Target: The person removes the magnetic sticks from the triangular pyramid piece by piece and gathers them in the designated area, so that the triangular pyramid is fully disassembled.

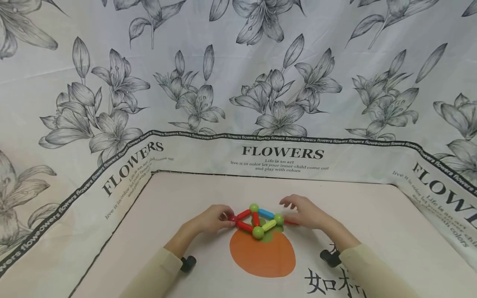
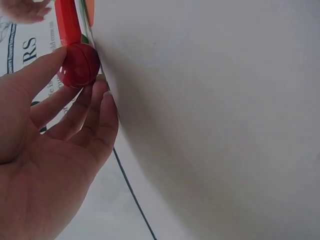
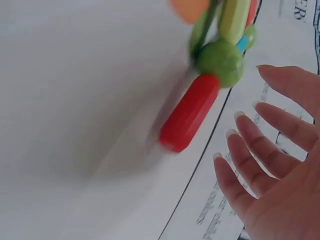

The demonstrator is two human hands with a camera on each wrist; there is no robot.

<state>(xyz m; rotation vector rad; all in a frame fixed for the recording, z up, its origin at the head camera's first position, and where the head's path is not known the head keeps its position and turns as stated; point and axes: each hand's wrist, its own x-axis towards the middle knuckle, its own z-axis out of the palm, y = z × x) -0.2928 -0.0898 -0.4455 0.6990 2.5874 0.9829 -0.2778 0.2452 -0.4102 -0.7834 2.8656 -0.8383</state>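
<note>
The left hand (image 1: 214, 218) pinches the red ball (image 2: 79, 66). The right hand (image 1: 306, 212), grip spread and empty, is near the rightmost rod (image 3: 191, 114).

Head view: red ball (image 1: 232, 218) part-hidden by left hand (image 1: 213, 219); black lettering (image 1: 318, 281), near right, part-covered by right sleeve (image 1: 376, 271), clipped at near edge. Right wrist view: yellow rod (image 3: 233, 20) clipped by picture edge; red end rod (image 3: 190, 114) blurred.
</note>
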